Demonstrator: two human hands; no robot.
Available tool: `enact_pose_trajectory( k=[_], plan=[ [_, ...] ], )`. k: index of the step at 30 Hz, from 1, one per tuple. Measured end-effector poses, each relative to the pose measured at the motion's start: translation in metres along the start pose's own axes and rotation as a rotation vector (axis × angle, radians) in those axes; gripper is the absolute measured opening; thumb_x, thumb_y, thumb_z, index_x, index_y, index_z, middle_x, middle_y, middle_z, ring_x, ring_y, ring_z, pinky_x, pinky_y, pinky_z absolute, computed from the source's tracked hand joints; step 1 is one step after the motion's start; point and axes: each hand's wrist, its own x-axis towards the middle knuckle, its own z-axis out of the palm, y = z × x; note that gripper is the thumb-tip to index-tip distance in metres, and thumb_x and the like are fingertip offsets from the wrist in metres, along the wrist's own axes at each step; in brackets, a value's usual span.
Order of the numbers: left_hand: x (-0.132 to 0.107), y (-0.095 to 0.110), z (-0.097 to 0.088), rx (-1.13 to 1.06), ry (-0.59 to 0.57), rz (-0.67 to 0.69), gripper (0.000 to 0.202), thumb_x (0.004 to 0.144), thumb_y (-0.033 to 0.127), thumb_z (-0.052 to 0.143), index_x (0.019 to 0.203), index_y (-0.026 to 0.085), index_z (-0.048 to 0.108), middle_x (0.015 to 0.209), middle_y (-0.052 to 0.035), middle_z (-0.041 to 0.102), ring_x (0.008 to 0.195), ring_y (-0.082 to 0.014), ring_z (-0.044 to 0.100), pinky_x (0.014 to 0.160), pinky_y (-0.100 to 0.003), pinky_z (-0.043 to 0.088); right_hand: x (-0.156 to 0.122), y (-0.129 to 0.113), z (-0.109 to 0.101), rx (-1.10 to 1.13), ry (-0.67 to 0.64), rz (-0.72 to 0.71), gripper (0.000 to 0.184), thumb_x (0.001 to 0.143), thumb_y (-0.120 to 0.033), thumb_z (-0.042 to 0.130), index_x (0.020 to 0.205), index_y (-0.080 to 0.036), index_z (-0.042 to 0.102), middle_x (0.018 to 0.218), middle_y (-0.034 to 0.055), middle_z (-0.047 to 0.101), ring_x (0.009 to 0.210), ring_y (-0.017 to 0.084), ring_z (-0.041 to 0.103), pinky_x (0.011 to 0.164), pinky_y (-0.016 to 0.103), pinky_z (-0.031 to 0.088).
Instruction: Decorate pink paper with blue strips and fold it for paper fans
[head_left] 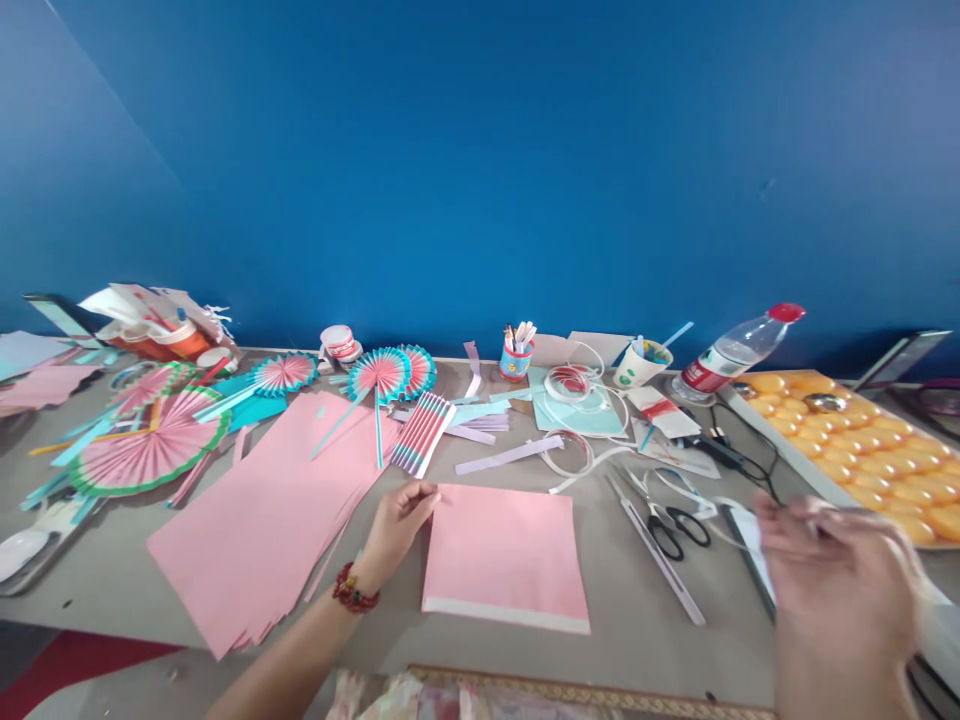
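A pink paper sheet (504, 548) with a pale strip along its near edge lies flat in front of me. My left hand (397, 525), with a red bead bracelet on the wrist, pinches the sheet's far left corner, fingers closed on it. My right hand (832, 580) hovers at the right, blurred by motion, over a white sheet (752, 540) and beside black-handled scissors (670, 525). I cannot make out whether it holds anything. A metal ruler (660, 552) lies between the pink sheet and the scissors.
A stack of pink sheets (259, 520) lies left. Finished pleated paper fans (150, 445) and smaller rosettes (386, 372) sit behind. Tape rolls (570, 383), a pen cup (516, 355), a paper cup (637, 365), a lying water bottle (731, 355) and an orange tray (877, 450) crowd the right.
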Motion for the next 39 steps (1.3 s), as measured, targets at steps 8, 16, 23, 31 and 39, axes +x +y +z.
enact_pose_trajectory(
  k=[8,16,23,31,39],
  plan=[
    [-0.001,0.013,-0.012,-0.050,0.124,0.081,0.026,0.082,0.043,0.065,0.080,0.017,0.062,0.073,0.0013,0.055,0.068,-0.0121,0.050,0.064,-0.021,0.041,-0.068,0.018,0.063,-0.446,-0.786,0.174,0.035,0.067,-0.049,0.070,0.089,-0.022,0.067,0.073,0.0019,0.065,0.062,0.017,0.062,0.054,0.027,0.051],
    [-0.006,0.020,-0.016,-0.128,0.037,0.046,0.033,0.086,0.045,0.062,0.102,0.016,0.062,0.087,-0.0031,0.063,0.075,-0.0141,0.057,0.070,-0.024,0.047,-0.091,0.039,0.068,-0.210,-1.095,0.491,0.046,0.074,-0.056,0.070,0.095,-0.016,0.073,0.083,0.0066,0.074,0.078,0.026,0.068,0.067,0.031,0.056],
    [-0.036,0.023,-0.014,0.047,-0.332,-0.038,0.032,0.089,0.046,0.059,0.087,0.014,0.062,0.080,-0.0033,0.064,0.074,-0.0160,0.060,0.067,-0.024,0.044,-0.080,0.017,0.057,-0.144,-0.877,0.600,0.050,0.068,-0.056,0.076,0.095,-0.014,0.074,0.082,0.0076,0.074,0.072,0.024,0.068,0.060,0.029,0.054],
    [-0.052,0.030,-0.007,0.107,-0.269,-0.072,0.026,0.091,0.039,0.055,0.079,0.016,0.055,0.074,-0.0021,0.063,0.071,-0.0145,0.058,0.066,-0.022,0.044,-0.080,0.012,0.055,-0.224,-0.829,0.490,0.045,0.070,-0.057,0.072,0.085,-0.014,0.071,0.073,0.0046,0.069,0.059,0.019,0.062,0.049,0.024,0.048],
    [-0.062,0.023,-0.014,0.038,-0.250,-0.093,0.030,0.092,0.043,0.055,0.078,0.017,0.053,0.072,-0.0015,0.061,0.068,-0.0135,0.056,0.066,-0.023,0.044,-0.086,0.008,0.049,-0.295,-0.882,0.426,0.045,0.072,-0.059,0.067,0.085,-0.016,0.071,0.065,0.0021,0.065,0.053,0.016,0.056,0.045,0.022,0.043]
  ],
)
